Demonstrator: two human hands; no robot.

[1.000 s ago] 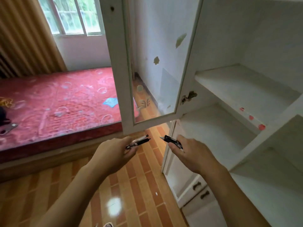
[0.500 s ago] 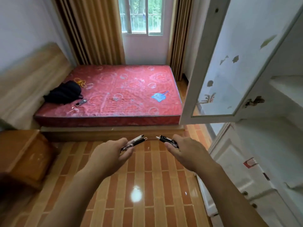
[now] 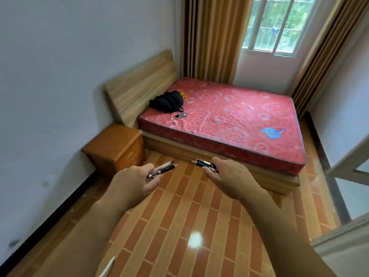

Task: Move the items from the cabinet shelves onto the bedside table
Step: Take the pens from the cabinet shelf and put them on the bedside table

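My left hand (image 3: 132, 183) is closed around two dark pens (image 3: 164, 169) that stick out toward the upper right. A bunch of dark pens (image 3: 203, 163) pokes out to the left of my right hand (image 3: 227, 176), which grips them. Both hands hover over the tiled floor. The orange wooden bedside table (image 3: 113, 143) stands against the left wall, beyond and left of my left hand, next to the bed's headboard. Only an edge of the white cabinet door (image 3: 351, 166) shows at the far right.
A bed with a red mattress (image 3: 229, 120) fills the middle of the room; on it lie a black bag (image 3: 167, 101), a small device (image 3: 180, 116) and a blue fly swatter (image 3: 272, 132). Curtains (image 3: 207, 37) flank the window. Orange tiled floor (image 3: 179, 226) lies between me and the table.
The view has swung left, away from the cabinet shelves toward the bed and bedside table. Both hands keep their pens in the same grip.
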